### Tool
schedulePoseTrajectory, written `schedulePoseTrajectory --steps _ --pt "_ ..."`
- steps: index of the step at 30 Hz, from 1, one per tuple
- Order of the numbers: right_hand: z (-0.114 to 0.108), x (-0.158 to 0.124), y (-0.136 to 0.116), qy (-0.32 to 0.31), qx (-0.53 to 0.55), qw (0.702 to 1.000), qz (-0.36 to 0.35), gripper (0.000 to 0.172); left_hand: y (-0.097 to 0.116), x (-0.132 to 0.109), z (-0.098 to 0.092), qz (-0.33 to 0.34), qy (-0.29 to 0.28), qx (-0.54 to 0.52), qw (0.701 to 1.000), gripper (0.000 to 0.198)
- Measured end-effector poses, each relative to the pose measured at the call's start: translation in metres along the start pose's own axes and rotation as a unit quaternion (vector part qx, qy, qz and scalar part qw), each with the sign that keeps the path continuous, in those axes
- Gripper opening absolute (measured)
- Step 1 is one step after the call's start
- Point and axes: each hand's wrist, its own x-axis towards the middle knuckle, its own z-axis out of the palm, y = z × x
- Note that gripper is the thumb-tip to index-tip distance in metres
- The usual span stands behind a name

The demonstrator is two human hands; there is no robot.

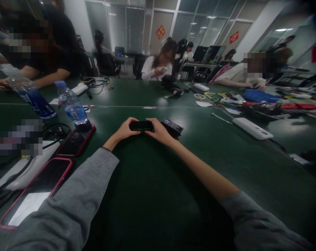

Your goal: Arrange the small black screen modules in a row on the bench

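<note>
Both hands meet around a small black rectangular device (pixel 141 126) at the middle of the green table (pixel 147 167); its exact kind cannot be made out. My left hand (pixel 124 130) grips the left end, thumb along the near edge. On the opposite end my right hand (pixel 159 130) closes in the same way. Right behind the right hand sits a dark boxy object (pixel 172 126) with a lighter grey top, partly covered by the wrist.
At left are two phones, one in a red case (pixel 76 140) and one in a pink case (pixel 57 171), plus a clear bottle (pixel 73 106) and a blue-labelled bottle (pixel 35 97). A white power strip (pixel 252 128), wrench (pixel 221 118) and tangled cables lie right. People sit across the table.
</note>
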Motion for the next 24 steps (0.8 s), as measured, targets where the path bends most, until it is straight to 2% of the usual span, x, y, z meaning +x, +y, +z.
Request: schedulePoseTrajectory --steps 2,4,12,15,17,20,24 --pt "0.001 0.003 0.005 0.003 0.038 0.999 0.004 0.053 -0.001 0.001 -0.001 0.001 -0.006 0.000 1.000 0.062" --pt "0.000 0.003 0.008 0.007 0.059 0.998 0.005 0.048 -0.003 0.002 -0.001 0.002 -0.017 -0.003 1.000 0.060" --pt "0.003 -0.007 0.011 0.010 0.081 0.997 -0.002 0.055 -0.005 0.003 0.000 0.011 -0.019 -0.031 0.999 0.070" --pt "0.003 -0.011 0.003 0.051 0.004 0.998 -0.021 0.051 -0.007 0.005 0.002 0.007 -0.007 -0.047 0.999 0.081" --pt "0.003 -0.014 -0.006 0.071 -0.106 0.991 -0.029 0.053 -0.010 0.006 0.003 -0.005 0.015 -0.053 0.998 0.077" --pt "0.003 -0.019 -0.021 0.038 -0.250 0.966 -0.051 0.060 -0.012 0.007 0.004 -0.015 0.034 -0.049 0.998 0.063" --pt "0.005 -0.023 -0.034 0.002 -0.274 0.958 -0.083 0.055 -0.012 0.005 0.003 0.005 0.014 -0.030 0.999 0.064"
